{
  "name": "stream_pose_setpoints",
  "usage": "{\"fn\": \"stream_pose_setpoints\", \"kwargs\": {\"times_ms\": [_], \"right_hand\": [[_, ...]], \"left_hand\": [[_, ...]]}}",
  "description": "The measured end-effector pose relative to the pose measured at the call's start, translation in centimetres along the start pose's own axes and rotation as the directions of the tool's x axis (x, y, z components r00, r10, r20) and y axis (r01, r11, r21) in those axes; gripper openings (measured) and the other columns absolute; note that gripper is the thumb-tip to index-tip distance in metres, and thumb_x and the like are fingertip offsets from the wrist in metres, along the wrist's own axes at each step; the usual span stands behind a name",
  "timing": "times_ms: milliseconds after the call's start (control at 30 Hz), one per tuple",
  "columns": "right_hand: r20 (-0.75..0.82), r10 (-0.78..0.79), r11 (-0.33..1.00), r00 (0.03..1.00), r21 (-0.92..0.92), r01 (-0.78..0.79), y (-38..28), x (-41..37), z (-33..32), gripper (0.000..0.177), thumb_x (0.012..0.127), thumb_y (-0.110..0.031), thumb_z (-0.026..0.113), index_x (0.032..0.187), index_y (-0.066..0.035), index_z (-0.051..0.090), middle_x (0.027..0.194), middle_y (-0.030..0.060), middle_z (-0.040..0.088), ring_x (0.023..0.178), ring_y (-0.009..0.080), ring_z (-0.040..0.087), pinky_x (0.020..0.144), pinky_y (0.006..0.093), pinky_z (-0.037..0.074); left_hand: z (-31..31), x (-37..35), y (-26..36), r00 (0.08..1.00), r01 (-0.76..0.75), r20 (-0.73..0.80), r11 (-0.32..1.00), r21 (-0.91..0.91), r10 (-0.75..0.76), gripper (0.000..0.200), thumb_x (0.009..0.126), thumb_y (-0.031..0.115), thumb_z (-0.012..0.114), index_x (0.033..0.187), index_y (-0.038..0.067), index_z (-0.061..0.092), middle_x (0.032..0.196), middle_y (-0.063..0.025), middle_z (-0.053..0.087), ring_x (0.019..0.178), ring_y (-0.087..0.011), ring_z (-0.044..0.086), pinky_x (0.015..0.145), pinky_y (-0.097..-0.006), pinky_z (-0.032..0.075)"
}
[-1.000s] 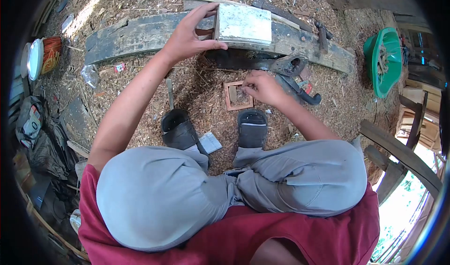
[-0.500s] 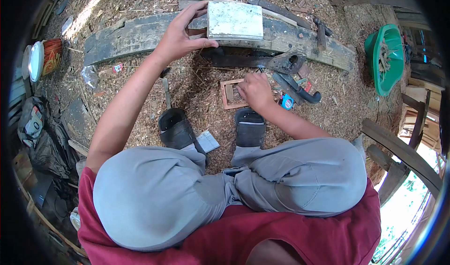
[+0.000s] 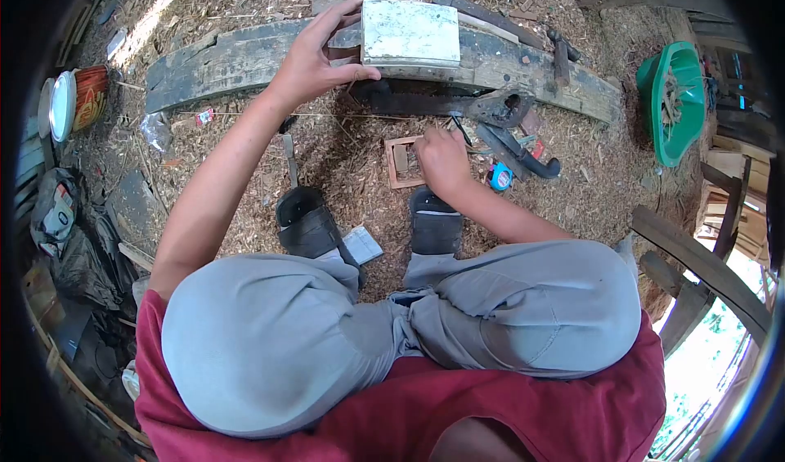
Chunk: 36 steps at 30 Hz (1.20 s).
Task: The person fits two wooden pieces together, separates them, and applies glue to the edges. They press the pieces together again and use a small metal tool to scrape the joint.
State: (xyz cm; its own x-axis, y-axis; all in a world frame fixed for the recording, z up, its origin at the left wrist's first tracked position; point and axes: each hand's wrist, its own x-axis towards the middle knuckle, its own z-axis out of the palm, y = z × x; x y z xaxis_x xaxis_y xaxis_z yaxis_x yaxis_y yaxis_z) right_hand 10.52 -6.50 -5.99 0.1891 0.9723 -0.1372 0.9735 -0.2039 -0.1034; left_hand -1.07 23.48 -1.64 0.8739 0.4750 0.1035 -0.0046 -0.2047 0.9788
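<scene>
My left hand [image 3: 323,57] grips the left end of a box-like block with a worn white top [image 3: 410,33], its thumb at the near corner and its fingers at the far one. The block rests on a weathered wooden beam [image 3: 245,60]. Low over the ground, my right hand [image 3: 444,161] is closed beside the right edge of a small wooden frame [image 3: 392,166]; its fingertips are partly hidden, and what they hold, if anything, does not show. A handsaw [image 3: 425,105] lies just beyond that hand. To its right is a blue tape measure [image 3: 500,177].
A hammer [image 3: 561,63] lies across the beam's right part. A chisel-like tool [image 3: 290,159] lies near my left sandal [image 3: 311,225]. At the right stands a green basin [image 3: 654,106] with wood scraps. Shavings cover the ground [image 3: 221,200].
My right hand has shifted slightly and turned at the frame's right edge, uncovering more of the frame. My left hand and the white-topped block stay in place.
</scene>
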Motion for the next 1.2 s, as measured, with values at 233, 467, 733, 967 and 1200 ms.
{"fn": "stream_pose_setpoints", "kwargs": {"times_ms": [233, 467, 733, 967, 1200], "right_hand": [[0.008, 0.041, 0.904, 0.999, 0.425, -0.041, 1.3, -0.5, -1.0, 0.011, 0.083, -0.014, 0.072, 0.091, -0.009, 0.068, 0.090, 0.0121, 0.063, 0.092, 0.0327, 0.066, 0.084, 0.0493, 0.046], [0.514, 0.101, 0.338, 0.852, 0.787, -0.516, 3.5, 0.2, -1.6, 0.009, 0.095, -0.010, 0.073, 0.097, -0.006, 0.066, 0.085, 0.0029, 0.065, 0.078, 0.0092, 0.063, 0.068, 0.0290, 0.049], [0.442, 0.044, 0.024, 0.896, 0.896, -0.443, 3.3, 1.2, -1.9, 0.010, 0.097, -0.006, 0.077, 0.103, -0.004, 0.068, 0.084, -0.0061, 0.064, 0.078, 0.0015, 0.057, 0.069, 0.0216, 0.047], [0.453, -0.132, 0.208, 0.881, 0.882, -0.423, 3.6, 2.2, -5.3, 0.014, 0.100, -0.016, 0.076, 0.099, -0.003, 0.071, 0.087, -0.0046, 0.066, 0.077, 0.0031, 0.056, 0.068, 0.0230, 0.046], [0.199, -0.112, 0.424, 0.974, 0.896, -0.134, 4.3, 6.0, -14.1, 0.005, 0.096, -0.007, 0.076, 0.099, -0.003, 0.074, 0.092, -0.0006, 0.068, 0.083, 0.0074, 0.057, 0.073, 0.0257, 0.044]], "left_hand": [[-0.1, 0.0, 0.6, 1.000, -0.011, 0.003, 0.998, 0.057, 0.011, 0.104, 0.075, 0.014, 0.097, 0.162, 0.014, 0.041, 0.159, -0.0097, 0.049, 0.150, -0.0304, 0.046, 0.112, -0.0495, 0.057], [-0.1, -0.1, 0.3, 1.000, -0.009, -0.010, 0.999, 0.053, 0.010, 0.104, 0.075, 0.015, 0.098, 0.162, 0.017, 0.041, 0.160, -0.0088, 0.048, 0.151, -0.0303, 0.045, 0.111, -0.0489, 0.057], [-0.1, 0.0, 0.2, 1.000, -0.012, -0.007, 0.999, 0.039, 0.013, 0.106, 0.073, 0.015, 0.099, 0.162, 0.016, 0.041, 0.162, -0.0082, 0.046, 0.151, -0.0290, 0.046, 0.109, -0.0475, 0.058], [-0.1, 0.2, 0.0, 0.995, -0.095, -0.027, 0.992, 0.077, 0.097, 0.101, 0.073, 0.028, 0.099, 0.158, 0.013, 0.046, 0.156, -0.0119, 0.049, 0.143, -0.0293, 0.053, 0.102, -0.0454, 0.064], [-0.1, 0.5, 0.2, 0.968, -0.230, -0.018, 0.910, 0.345, 0.251, 0.104, 0.070, 0.028, 0.100, 0.159, 0.016, 0.047, 0.158, -0.0100, 0.049, 0.143, -0.0293, 0.053, 0.107, -0.0467, 0.060]]}}
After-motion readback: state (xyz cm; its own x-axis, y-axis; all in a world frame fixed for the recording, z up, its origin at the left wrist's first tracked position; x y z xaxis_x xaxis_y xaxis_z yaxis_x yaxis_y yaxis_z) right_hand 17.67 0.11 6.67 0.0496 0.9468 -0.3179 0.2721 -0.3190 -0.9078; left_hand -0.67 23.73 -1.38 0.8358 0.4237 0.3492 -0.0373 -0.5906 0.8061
